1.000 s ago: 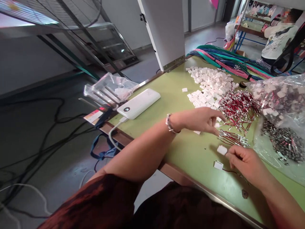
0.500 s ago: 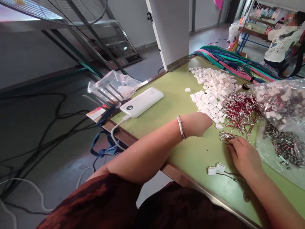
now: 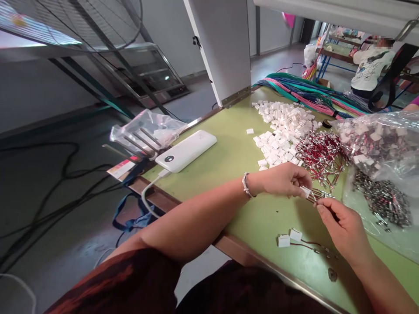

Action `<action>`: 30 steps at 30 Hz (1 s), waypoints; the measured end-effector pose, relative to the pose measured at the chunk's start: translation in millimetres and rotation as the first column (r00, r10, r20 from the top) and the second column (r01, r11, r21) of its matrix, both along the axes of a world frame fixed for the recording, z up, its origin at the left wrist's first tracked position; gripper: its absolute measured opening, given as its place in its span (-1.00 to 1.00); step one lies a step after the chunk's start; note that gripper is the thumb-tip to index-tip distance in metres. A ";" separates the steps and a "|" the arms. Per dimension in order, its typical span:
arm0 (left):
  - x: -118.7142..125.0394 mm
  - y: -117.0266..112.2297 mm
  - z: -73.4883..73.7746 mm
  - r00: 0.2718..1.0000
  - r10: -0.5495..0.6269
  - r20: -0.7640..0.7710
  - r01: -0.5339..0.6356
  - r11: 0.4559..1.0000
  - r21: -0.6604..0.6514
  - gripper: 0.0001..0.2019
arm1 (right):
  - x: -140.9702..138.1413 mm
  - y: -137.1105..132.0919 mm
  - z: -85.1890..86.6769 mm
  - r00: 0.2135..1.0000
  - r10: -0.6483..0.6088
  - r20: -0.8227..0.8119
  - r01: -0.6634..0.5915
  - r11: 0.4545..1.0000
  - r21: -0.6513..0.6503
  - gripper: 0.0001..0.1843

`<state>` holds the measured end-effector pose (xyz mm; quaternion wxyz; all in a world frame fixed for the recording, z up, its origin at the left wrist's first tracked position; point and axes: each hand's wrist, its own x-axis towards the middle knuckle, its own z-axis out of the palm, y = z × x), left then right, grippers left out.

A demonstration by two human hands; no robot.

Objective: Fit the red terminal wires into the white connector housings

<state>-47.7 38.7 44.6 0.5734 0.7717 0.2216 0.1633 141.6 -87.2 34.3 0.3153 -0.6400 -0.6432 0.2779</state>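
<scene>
My left hand (image 3: 285, 179) pinches a small white connector housing (image 3: 306, 192) just above the green table (image 3: 242, 152). My right hand (image 3: 340, 223) is closed on a thin red wire with a metal terminal (image 3: 319, 195), its tip meeting the housing. Two finished white housings with red wires (image 3: 290, 237) lie on the table in front of my right hand. Behind my hands sit a pile of loose white housings (image 3: 284, 126) and a heap of red terminal wires (image 3: 322, 152).
A white power bank (image 3: 186, 151) with its cable lies at the table's left edge beside a clear plastic bag (image 3: 149, 128). Clear bags of parts (image 3: 379, 148) sit at right. Coloured cable bundles (image 3: 304, 89) lie at the back. Another person (image 3: 371, 65) sits far right.
My left hand took a white housing from the pile and drew back toward me. My right hand picked a red wire from the small bundle and brought it to the housing.
</scene>
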 end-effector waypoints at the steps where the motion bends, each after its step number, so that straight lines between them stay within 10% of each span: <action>1: 2.0 0.2 -2.9 1.000 0.002 0.024 0.000 0.995 -0.099 -0.80 | 0.3 -0.3 0.6 1.000 0.002 -0.020 -0.003 1.000 -0.012 -0.70; 10: 3.6 4.8 -10.6 0.992 -0.033 0.124 0.079 0.916 -0.393 -0.75 | 3.7 0.0 3.4 0.968 0.019 -0.250 -0.075 0.973 -0.218 -0.64; 21: -1.5 -0.3 -8.2 0.975 -0.195 0.102 0.219 0.913 -0.345 -0.78 | 5.2 3.8 4.1 0.810 -0.191 -0.555 -0.239 0.756 -0.609 -0.58; 30: 1.5 -3.2 -7.5 0.982 -0.133 0.132 0.170 0.929 -0.329 -0.76 | 4.2 6.4 2.6 0.796 -0.200 -0.571 -0.189 0.815 -0.548 -0.60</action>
